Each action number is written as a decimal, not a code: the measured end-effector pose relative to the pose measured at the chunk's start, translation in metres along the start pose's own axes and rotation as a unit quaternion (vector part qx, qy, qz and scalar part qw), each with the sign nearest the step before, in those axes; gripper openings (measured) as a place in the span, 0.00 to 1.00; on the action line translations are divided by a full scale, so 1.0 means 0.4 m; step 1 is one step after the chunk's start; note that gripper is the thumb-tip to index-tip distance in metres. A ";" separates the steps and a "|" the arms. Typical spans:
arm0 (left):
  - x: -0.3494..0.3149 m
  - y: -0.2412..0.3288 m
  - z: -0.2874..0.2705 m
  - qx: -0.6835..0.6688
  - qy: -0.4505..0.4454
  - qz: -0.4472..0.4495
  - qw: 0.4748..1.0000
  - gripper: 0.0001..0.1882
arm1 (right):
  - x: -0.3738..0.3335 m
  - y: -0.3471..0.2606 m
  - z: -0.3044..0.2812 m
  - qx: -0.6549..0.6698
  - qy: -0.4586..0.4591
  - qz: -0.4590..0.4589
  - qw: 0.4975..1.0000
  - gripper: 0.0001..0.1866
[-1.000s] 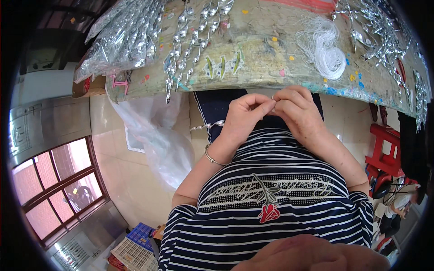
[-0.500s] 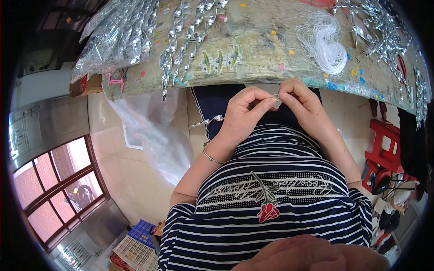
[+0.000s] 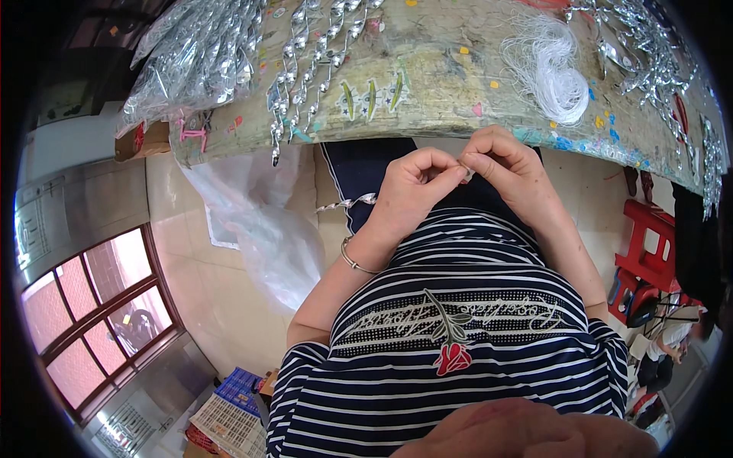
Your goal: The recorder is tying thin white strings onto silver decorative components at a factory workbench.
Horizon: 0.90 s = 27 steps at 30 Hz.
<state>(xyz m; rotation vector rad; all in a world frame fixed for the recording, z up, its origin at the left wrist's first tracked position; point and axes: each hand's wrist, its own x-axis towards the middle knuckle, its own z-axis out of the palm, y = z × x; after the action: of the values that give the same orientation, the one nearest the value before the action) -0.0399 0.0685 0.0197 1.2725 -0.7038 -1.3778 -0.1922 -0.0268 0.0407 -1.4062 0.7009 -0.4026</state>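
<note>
My left hand (image 3: 416, 187) and my right hand (image 3: 508, 168) meet fingertip to fingertip just off the table's near edge. Both are closed in a pinch on a small bit of white thread (image 3: 467, 175), mostly hidden by the fingers. From behind my left hand a twisted silver foil strip (image 3: 347, 204) sticks out to the left; where its other end lies is hidden by the hand. Beyond my right hand, a loose hank of white thread (image 3: 561, 76) lies on the table (image 3: 443, 99).
More twisted silver strips (image 3: 294, 69) hang over the table's front edge. Bagged foil strips (image 3: 198, 61) lie at far left, tangled silver strips (image 3: 649, 61) at far right. A translucent plastic bag (image 3: 267, 221) hangs below at left. A red stool (image 3: 649, 244) stands right.
The small white thread loop that showed between the fingertips is drawn in and mostly covered. My right fingers have shifted left and slightly up, against the left fingertips.
</note>
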 end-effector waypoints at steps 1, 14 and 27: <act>0.002 -0.003 0.001 -0.001 0.004 0.019 1.000 0.02 | -0.001 0.000 0.000 0.006 0.021 -0.011 1.000 0.04; -0.002 -0.003 -0.004 0.063 0.015 0.076 0.995 0.02 | -0.032 -0.016 0.014 -0.190 0.059 -0.120 0.973 0.05; 0.000 -0.013 -0.001 0.169 0.021 0.186 0.968 0.02 | -0.029 -0.014 0.016 -0.254 0.086 -0.147 0.952 0.05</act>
<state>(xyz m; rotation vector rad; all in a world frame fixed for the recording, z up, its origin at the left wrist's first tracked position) -0.0411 0.0699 0.0146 1.3421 -1.1201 -0.9474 -0.1957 -0.0154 0.0484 -1.9941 0.7704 -0.6119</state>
